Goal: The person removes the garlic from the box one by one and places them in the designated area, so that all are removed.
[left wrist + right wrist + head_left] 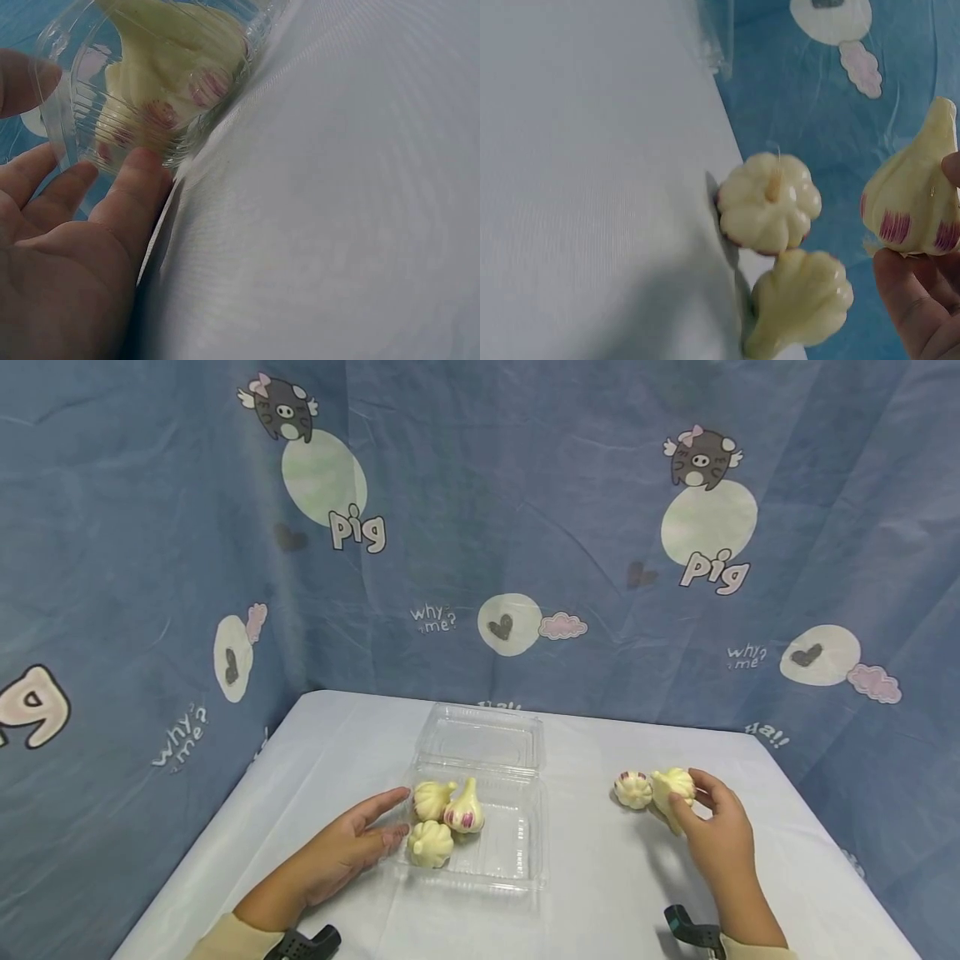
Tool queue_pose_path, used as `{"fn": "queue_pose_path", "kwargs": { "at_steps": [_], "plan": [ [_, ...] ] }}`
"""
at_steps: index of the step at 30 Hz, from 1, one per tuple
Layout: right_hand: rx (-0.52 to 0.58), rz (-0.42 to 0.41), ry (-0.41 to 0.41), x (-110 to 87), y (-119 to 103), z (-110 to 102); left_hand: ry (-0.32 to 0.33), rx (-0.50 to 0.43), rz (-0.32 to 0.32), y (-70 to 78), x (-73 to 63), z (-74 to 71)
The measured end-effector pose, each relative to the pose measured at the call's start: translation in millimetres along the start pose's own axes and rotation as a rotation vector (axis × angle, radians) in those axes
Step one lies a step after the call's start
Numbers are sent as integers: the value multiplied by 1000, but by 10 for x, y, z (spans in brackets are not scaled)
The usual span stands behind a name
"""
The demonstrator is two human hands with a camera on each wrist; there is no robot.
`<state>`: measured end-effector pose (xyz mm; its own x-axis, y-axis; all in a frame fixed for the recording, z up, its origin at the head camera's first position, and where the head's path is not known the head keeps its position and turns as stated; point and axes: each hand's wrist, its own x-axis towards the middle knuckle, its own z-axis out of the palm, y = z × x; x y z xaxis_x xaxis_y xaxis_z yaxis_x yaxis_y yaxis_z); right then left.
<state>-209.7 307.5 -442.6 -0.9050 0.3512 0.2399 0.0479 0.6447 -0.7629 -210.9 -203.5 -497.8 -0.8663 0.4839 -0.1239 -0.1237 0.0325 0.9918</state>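
A clear plastic clamshell box point(517, 835) lies on the table with its lid folded back. Three garlic bulbs point(431, 844) sit in its left half. My left hand point(341, 852) is at the box's left side, fingers extended; in the left wrist view its fingertips point(142, 169) touch the clear wall. On the right, my right hand point(716, 827) pinches a garlic bulb point(911, 195) with pink streaks, raised off the table. Two more bulbs stand beside it: a round one point(632, 790) and a tilted one point(802, 300), which the held bulb partly hides in the head view.
The white tablecloth point(585, 885) covers the table. The transparent lid point(480, 739) lies at the back, towards the blue curtain point(450, 527) printed with pigs. Dark wrist straps point(303, 946) show on both wrists.
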Motion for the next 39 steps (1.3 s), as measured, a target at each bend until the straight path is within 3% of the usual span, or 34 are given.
{"fn": "queue_pose_path", "kwargs": {
  "at_steps": [15, 30, 39],
  "plan": [
    [-1, 161, 91, 81, 223, -84, 16, 2, -9, 5, -4, 18],
    [193, 290, 88, 187, 498, -40, 18, 16, -10, -5, 19, -4],
    [154, 335, 102, 191, 538, -52, 22, 2, -13, -26, 29, -15]
  ]
}}
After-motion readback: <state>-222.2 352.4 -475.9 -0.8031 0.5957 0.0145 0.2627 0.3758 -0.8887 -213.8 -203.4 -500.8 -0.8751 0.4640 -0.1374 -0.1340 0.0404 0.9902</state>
